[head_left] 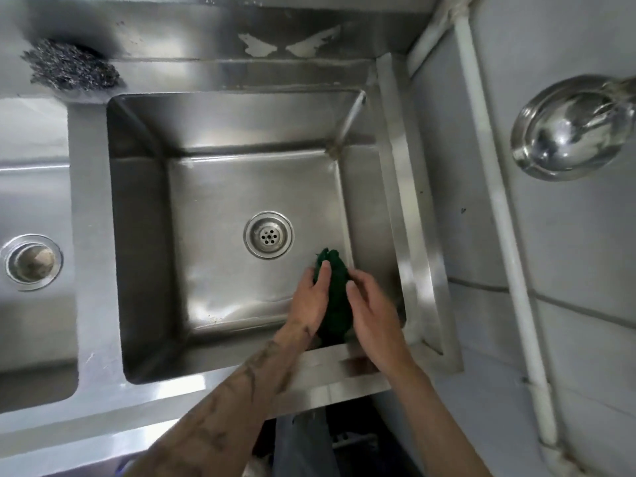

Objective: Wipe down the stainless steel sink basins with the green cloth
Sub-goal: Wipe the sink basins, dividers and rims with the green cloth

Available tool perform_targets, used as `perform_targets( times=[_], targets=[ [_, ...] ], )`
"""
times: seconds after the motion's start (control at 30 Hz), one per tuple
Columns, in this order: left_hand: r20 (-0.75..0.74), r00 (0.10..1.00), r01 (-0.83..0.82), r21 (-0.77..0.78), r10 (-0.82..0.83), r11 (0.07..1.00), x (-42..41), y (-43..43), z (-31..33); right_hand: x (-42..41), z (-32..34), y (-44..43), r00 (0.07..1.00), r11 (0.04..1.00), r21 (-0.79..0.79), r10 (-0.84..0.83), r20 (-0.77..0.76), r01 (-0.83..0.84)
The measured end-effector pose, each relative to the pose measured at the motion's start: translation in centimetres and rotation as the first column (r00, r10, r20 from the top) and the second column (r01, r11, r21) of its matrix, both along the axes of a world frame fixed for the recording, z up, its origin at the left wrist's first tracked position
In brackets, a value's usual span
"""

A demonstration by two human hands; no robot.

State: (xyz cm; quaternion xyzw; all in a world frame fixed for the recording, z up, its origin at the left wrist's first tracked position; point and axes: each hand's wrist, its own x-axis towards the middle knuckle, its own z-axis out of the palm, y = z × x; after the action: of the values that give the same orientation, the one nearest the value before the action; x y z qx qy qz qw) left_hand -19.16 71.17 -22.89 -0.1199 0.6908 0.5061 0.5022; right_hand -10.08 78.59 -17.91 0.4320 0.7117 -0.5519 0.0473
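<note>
A dark green cloth (335, 294) is bunched up between my two hands, above the near right corner of the right sink basin (220, 187). My left hand (311, 299) holds the cloth from the left, thumb across its top. My right hand (370, 311) closes on it from the right with curled fingers. The round drain (268, 234) lies just left of the cloth. Part of a second basin (34, 201) with its own drain (31, 262) shows at the left edge.
A steel wool scourer (70, 68) lies on the back ledge at the left. A shiny metal ladle bowl (571, 127) hangs by the grey wall on the right, beside a white pipe (495, 208). The sink's raised right rim (409, 208) borders the basin.
</note>
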Motion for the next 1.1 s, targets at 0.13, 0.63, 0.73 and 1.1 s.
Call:
perform_targets(
  times=[0.13,0.63,0.73,1.1],
  targets=[
    [-0.021,0.999,0.026,-0.063,-0.028,0.998,0.5,2.9,-3.0,3.5,0.5,2.8,0.98,0.838,0.524,-0.052,-0.194,0.148],
    [0.248,0.967,0.042,0.075,-0.06,0.996,3.0,7.1,-3.7,2.6,-2.0,11.3,0.99,0.773,0.624,0.04,0.132,-0.115],
    [0.197,0.98,0.014,0.024,-0.019,1.0,3.9,8.2,-3.7,0.6,-2.1,12.0,0.987,0.737,0.66,0.061,0.15,-0.146],
    [0.114,0.985,-0.124,-0.03,0.126,0.992,5.5,10.2,-1.8,-0.4,-2.8,11.8,0.976,0.632,0.745,0.107,0.189,-0.214]
  ],
)
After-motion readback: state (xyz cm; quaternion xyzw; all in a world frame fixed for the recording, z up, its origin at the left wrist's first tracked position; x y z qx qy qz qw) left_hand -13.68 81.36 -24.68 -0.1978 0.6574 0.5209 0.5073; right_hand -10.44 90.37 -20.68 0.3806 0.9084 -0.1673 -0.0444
